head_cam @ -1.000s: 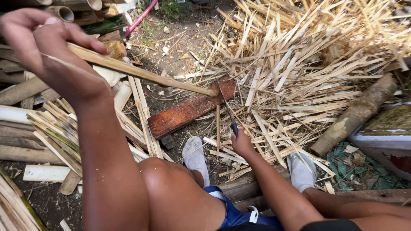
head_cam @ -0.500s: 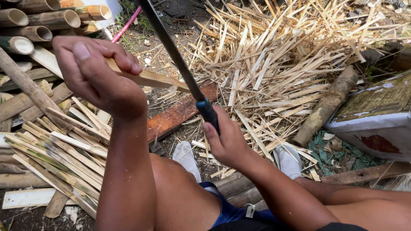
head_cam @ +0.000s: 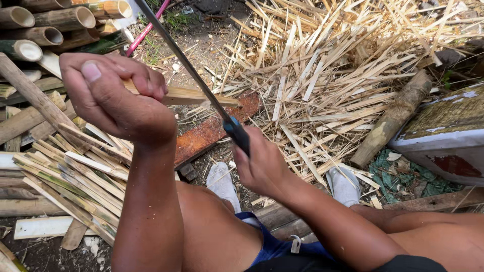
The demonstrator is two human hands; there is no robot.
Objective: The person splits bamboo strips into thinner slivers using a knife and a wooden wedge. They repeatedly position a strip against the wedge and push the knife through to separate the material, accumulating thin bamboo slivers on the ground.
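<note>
The left hand (head_cam: 113, 98) is closed around a pale, flat bamboo strip (head_cam: 196, 94), thumb on top, holding it nearly level above a rusty reddish plank (head_cam: 212, 130) that lies on the dirt ground (head_cam: 201, 48). The right hand (head_cam: 262, 168) is clamped on the dark blue handle of a long knife (head_cam: 191, 70), whose thin dark blade rises up and to the left, crossing the strip just beyond the left hand's fingers; whether the edge is touching the strip I cannot tell. Right of the plank spreads a thick heap of dry, straw-coloured bamboo splinters (head_cam: 343, 65), thin and jagged, with a rough round log (head_cam: 393, 118) lying across its lower right edge. Left of the plank lies a bundle of split bamboo slats (head_cam: 65, 176), green-tinged and pale, and beyond them a stack of hollow round bamboo poles (head_cam: 45, 20) showing open cut ends. A pink rod (head_cam: 146, 31) slants just right of the poles. Far right of the plank stands a white box (head_cam: 443, 141) with a mossy woven top and a red stain on its side, no readable label showing. Below the plank two grey shoes (head_cam: 222, 181) rest on the ground, beside bare knees and blue shorts (head_cam: 272, 244).
</note>
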